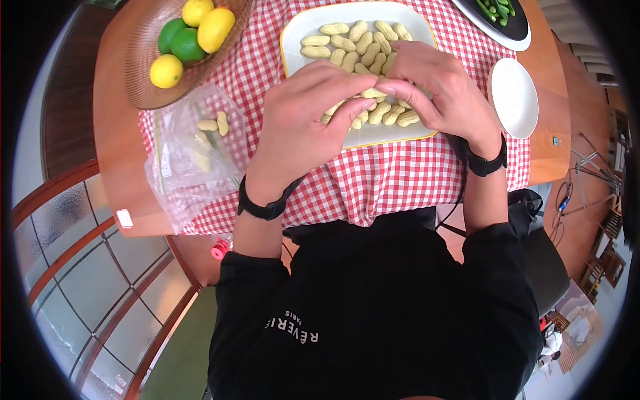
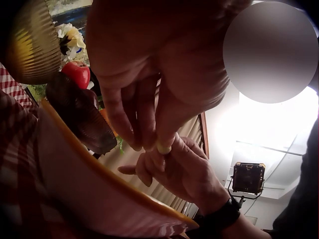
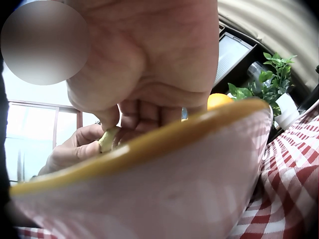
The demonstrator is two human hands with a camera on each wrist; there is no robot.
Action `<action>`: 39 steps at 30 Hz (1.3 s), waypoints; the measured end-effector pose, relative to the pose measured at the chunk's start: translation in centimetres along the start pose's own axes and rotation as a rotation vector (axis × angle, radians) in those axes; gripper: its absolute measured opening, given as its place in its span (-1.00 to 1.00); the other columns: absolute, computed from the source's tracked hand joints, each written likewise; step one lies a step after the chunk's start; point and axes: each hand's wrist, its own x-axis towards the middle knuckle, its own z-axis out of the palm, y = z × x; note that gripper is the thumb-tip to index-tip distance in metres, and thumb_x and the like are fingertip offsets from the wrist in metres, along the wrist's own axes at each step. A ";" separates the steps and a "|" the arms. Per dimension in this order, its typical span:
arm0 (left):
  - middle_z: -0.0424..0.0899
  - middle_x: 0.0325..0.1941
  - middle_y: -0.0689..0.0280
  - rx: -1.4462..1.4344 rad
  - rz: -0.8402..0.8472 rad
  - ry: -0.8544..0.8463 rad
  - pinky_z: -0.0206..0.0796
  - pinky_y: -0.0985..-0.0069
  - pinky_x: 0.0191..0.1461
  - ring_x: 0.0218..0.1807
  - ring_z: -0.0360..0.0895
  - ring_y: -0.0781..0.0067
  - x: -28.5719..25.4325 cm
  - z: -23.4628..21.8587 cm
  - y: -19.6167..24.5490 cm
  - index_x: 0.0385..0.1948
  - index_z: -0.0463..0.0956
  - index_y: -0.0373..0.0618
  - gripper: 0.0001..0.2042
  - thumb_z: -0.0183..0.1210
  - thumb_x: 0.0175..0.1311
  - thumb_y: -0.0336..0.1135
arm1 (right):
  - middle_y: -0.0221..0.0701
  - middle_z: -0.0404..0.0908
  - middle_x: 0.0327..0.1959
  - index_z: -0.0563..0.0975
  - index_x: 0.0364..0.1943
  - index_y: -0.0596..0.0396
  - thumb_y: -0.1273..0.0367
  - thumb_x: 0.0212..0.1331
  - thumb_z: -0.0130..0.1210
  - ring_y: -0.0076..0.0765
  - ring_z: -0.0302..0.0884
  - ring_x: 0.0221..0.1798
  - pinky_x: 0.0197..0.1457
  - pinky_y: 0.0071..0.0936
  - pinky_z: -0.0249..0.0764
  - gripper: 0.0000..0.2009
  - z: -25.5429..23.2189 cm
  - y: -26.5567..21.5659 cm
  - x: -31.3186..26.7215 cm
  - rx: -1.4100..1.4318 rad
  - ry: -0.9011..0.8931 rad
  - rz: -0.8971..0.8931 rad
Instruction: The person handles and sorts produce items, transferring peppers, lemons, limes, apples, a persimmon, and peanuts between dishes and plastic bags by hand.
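Over the white tray (image 1: 293, 60) with its yellow rim, both hands meet at the fingertips. The left hand (image 1: 300, 120) pinches one end of a pale peanut (image 3: 107, 140), which shows between the fingers in the right wrist view. At its other side, the right hand (image 1: 443, 90) grips it with thumb and fingers. In the left wrist view only a small part of this peanut (image 2: 163, 149) shows between the two hands; the fingers hide the rest. Many unshelled peanuts (image 1: 364, 43) lie on the tray beneath and behind the hands.
A ribbed basket (image 1: 137, 73) with lemons and limes is at the back left. Before it lies a clear plastic bag (image 1: 177, 167) with several peanuts on or in it. An empty white bowl (image 1: 513, 100) stands right, below a dark plate of green pods (image 1: 497, 8). Checked cloth (image 1: 400, 180) lies underneath.
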 end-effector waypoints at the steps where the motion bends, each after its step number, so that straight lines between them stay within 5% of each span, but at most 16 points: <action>1: 0.82 -0.23 0.14 0.010 0.014 -0.004 0.55 0.48 -0.11 -0.21 0.75 0.31 0.1 -0.1 -0.1 -0.13 0.78 -0.25 -0.72 0.48 0.08 -0.59 | -0.20 0.66 -0.40 0.68 -0.35 0.23 0.21 0.32 0.32 0.02 0.64 -0.28 -0.10 -0.18 0.57 -0.70 0.0 -0.1 0.1 0.007 -0.004 0.020; 7: 0.78 -0.22 0.15 0.092 0.032 -0.061 0.55 0.42 -0.07 -0.16 0.74 0.25 0.3 -1.4 0.5 -0.16 0.79 -0.21 -0.73 0.45 0.06 -0.58 | -0.20 0.56 -0.53 0.61 -0.47 0.21 0.17 0.31 0.34 -0.02 0.57 -0.38 -0.26 -0.17 0.49 -0.63 0.3 0.0 -0.1 -0.051 0.139 -0.065; 9: 0.76 -0.17 0.15 0.383 0.001 -0.032 0.54 0.39 -0.03 -0.12 0.73 0.19 0.3 -2.8 1.2 -0.17 0.78 -0.22 -0.74 0.45 0.05 -0.59 | -0.20 0.57 -0.53 0.61 -0.48 0.21 0.16 0.32 0.33 -0.02 0.59 -0.40 -0.26 -0.19 0.50 -0.62 -0.6 0.1 0.2 -0.030 0.174 -0.032; 13: 0.68 -0.15 0.16 0.643 -0.058 -0.123 0.48 0.26 0.03 -0.08 0.63 0.07 -0.9 -5.7 2.4 -0.20 0.73 -0.25 -0.75 0.31 0.06 -0.69 | -0.18 0.56 -0.50 0.56 -0.44 0.21 0.29 0.34 0.27 -0.03 0.58 -0.34 -0.08 -0.12 0.59 -0.72 -2.8 -0.2 0.0 -0.030 0.096 0.132; 14: 0.68 -0.15 0.16 0.648 -0.042 -0.135 0.48 0.26 0.03 -0.08 0.63 0.07 -1.3 -6.8 2.3 -0.20 0.73 -0.25 -0.75 0.31 0.06 -0.69 | -0.16 0.53 -0.55 0.54 -0.45 0.22 0.31 0.34 0.27 0.01 0.56 -0.43 -0.33 -0.15 0.49 -0.72 -2.4 0.8 0.2 -0.021 0.220 -0.046; 20: 0.71 -0.01 0.20 1.197 -0.185 -0.500 0.39 0.16 0.26 0.19 0.51 0.02 -3.2 -10.6 3.7 -0.25 0.76 -0.21 -0.81 0.38 0.07 -0.61 | -0.13 0.53 -0.55 0.52 -0.44 0.24 0.35 0.33 0.25 0.04 0.56 -0.43 -0.31 -0.13 0.50 -0.74 -3.3 0.9 -0.6 0.040 0.295 -0.005; 24: 0.68 -0.08 0.13 0.911 -0.022 -0.397 0.42 0.11 0.23 0.12 0.55 0.02 -2.2 -7.9 4.7 -0.26 0.73 -0.28 -0.81 0.39 0.05 -0.59 | -0.11 0.51 -0.55 0.48 -0.46 0.22 0.35 0.34 0.22 0.08 0.55 -0.42 -0.30 -0.09 0.49 -0.73 -3.1 1.1 -0.5 -0.022 0.311 -0.076; 28: 0.68 -0.15 0.10 0.558 -0.059 -0.472 0.48 0.16 0.10 -0.02 0.60 -0.03 -0.7 -3.8 4.7 -0.18 0.71 -0.26 -0.76 0.36 0.07 -0.60 | -0.10 0.54 -0.50 0.50 -0.44 0.23 0.40 0.30 0.20 0.10 0.58 -0.37 -0.26 -0.08 0.51 -0.79 -2.8 1.3 -0.7 -0.025 0.262 -0.027; 31: 0.71 -0.14 0.08 0.548 -0.106 -0.616 0.49 0.19 0.08 -0.03 0.64 -0.04 0.1 -1.9 3.7 -0.14 0.70 -0.22 -0.75 0.36 0.11 -0.59 | -0.17 0.65 -0.46 0.62 -0.41 0.18 0.21 0.36 0.27 0.03 0.67 -0.35 -0.21 -0.13 0.57 -0.69 -1.2 2.1 -0.4 -0.128 0.351 0.015; 37: 0.68 -0.14 0.06 0.532 -0.138 -0.712 0.48 0.22 0.10 0.00 0.63 -0.05 1.6 -0.7 2.4 -0.13 0.70 -0.22 -0.76 0.30 0.15 -0.60 | -0.15 0.66 -0.45 0.62 -0.38 0.20 0.24 0.34 0.26 0.06 0.68 -0.31 -0.18 -0.08 0.58 -0.72 -1.3 2.4 -0.6 -0.151 0.304 0.001; 39: 0.60 -0.14 0.05 0.390 -0.081 -0.497 0.46 0.19 0.07 -0.06 0.60 -0.06 2.2 -0.6 2.8 -0.08 0.70 -0.25 -0.74 0.26 0.18 -0.62 | -0.22 0.56 -0.54 0.58 -0.41 0.18 0.31 0.32 0.30 -0.04 0.61 -0.40 -0.29 -0.16 0.54 -0.76 -0.9 2.6 -0.6 -0.158 0.341 -0.078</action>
